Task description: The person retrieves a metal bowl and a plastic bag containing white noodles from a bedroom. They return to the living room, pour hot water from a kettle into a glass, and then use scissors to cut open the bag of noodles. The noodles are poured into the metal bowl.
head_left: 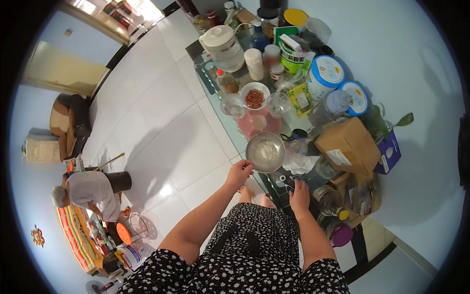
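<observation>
Steel bowl (265,152) of white powder: sits at the glass table's (215,83) near edge, just ahead of both hands; left hand (239,173) grips its near-left rim, nearer; right hand (299,195) lies lower right, curled, grasp unclear; bowl of nuts (254,96) beyond.

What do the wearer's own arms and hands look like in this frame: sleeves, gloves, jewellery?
Both forearms are bare. Short sleeves in black fabric with small white dots end above the elbows, matching the dress below. The left hand and right hand wear no gloves. No watch or bracelet shows; rings are too small to tell.
</observation>
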`<state>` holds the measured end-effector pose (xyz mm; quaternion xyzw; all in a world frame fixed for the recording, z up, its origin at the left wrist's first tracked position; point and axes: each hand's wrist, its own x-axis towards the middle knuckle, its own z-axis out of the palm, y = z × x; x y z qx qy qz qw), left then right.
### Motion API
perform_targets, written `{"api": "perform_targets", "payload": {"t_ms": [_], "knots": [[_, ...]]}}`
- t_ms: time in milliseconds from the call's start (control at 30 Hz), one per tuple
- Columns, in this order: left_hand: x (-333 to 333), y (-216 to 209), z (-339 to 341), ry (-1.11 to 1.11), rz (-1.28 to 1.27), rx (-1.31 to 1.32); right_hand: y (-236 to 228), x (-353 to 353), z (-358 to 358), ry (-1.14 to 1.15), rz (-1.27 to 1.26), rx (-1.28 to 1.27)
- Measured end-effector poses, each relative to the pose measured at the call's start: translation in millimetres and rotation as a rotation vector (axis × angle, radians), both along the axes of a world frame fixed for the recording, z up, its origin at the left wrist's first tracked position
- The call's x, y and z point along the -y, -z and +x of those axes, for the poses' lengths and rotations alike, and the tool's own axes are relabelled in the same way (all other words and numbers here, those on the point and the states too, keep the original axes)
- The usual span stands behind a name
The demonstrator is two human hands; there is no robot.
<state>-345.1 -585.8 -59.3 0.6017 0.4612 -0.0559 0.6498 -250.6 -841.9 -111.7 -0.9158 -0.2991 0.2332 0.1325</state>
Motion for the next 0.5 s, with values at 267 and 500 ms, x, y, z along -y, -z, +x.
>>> {"api": "perform_targets", "payload": {"t_ms": [267, 500], "knots": [[1.4, -3.8, -22.6, 0.03, 0.062, -0.014, 6.8, -7.3, 16.8, -0.288, -0.232, 0.193], [-5.6, -34.3, -65.7, -0.081, 0.095, 0.037, -7.7, -8.7, 10.5, -0.475, -0.29, 0.093]]}}
